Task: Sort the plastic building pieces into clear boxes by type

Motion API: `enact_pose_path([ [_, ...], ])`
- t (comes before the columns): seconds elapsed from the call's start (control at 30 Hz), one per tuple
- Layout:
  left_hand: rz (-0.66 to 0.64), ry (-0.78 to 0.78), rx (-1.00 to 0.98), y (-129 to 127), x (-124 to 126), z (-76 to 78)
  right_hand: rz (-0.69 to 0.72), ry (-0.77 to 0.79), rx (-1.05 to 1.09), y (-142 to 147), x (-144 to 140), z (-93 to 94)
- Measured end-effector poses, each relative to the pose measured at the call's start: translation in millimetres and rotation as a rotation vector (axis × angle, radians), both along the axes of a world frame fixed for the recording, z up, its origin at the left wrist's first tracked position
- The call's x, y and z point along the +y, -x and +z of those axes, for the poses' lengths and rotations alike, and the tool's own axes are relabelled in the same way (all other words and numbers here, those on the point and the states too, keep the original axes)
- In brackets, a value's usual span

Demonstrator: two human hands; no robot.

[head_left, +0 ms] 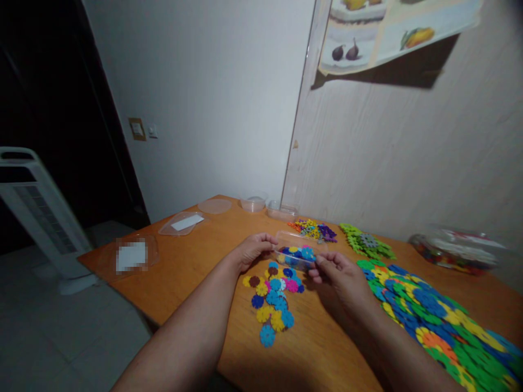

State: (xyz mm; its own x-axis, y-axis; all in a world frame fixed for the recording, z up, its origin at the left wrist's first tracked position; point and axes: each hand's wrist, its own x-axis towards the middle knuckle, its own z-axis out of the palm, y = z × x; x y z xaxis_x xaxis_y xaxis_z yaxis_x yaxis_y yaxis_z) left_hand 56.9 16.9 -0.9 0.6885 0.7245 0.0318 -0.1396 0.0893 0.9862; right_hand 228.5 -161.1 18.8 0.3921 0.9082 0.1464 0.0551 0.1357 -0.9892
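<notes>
Orange-brown and smooth, the wooden counter (196, 272) carries everything, and the clear plastic box (297, 251) near its middle serves as landmark. Nearest the camera, below the box, a loose cluster of flat flower-shaped plastic discs (273, 301) lies spread out in blue, yellow, pink and brown, one blue disc at its near tip. To the near right of the box a wide mat of joined discs (433, 321) in green, blue, yellow and orange runs to the counter's right edge. The left hand (252, 249) grips the box's left end, its fingers curled around the rim; the right hand (338, 272) pinches the box's right end between thumb and fingers. The box is held just above the cluster and contains blue and pink discs. Left of the box the counter is bare up to a slanted edge, where three thin clear lids (182, 223) lie, one with a white label. Beyond the box sits a small heap of purple and yellow discs (314, 230), and right of that a green heap (365, 241). Far right of the box, a clear bag of mixed pieces (453, 251) rests by the wall. Behind the box, two small clear tubs (267, 207) stand against the pale wall. Far left, on the floor, stands a white tower fan (36, 212).
</notes>
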Motion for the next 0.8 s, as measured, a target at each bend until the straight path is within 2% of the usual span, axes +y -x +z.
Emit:
enact_pose_path([
  [0.07,0.001,0.005,-0.001,0,0,-0.1,0.016,0.022,-0.129,0,1,-4.3],
  [0.23,-0.005,-0.019,0.003,0,2,-1.6,0.073,0.105,-0.834,4,1,-21.2],
  [0.3,-0.01,-0.026,0.001,0,3,-2.8,0.072,0.12,-0.975,8,1,-24.5],
  [0.4,-0.008,-0.029,0.0,0,4,-4.5,0.072,0.131,-1.038,11,1,-26.4],
  [0.53,-0.009,-0.032,0.008,0,4,-5.0,0.112,0.086,-0.897,10,4,-24.1],
  [0.6,-0.006,-0.026,0.013,0,4,-4.2,0.09,0.044,-0.67,9,7,-20.2],
  [0.7,-0.003,-0.011,0.012,0,3,-2.5,-0.034,-0.091,-0.221,8,9,-13.3],
  [0.73,-0.003,-0.008,0.011,0,2,-2.1,-0.067,-0.117,-0.134,7,9,-11.8],
  [0.8,-0.003,-0.008,0.012,0,2,-1.7,-0.095,-0.099,-0.182,4,6,-11.2],
])
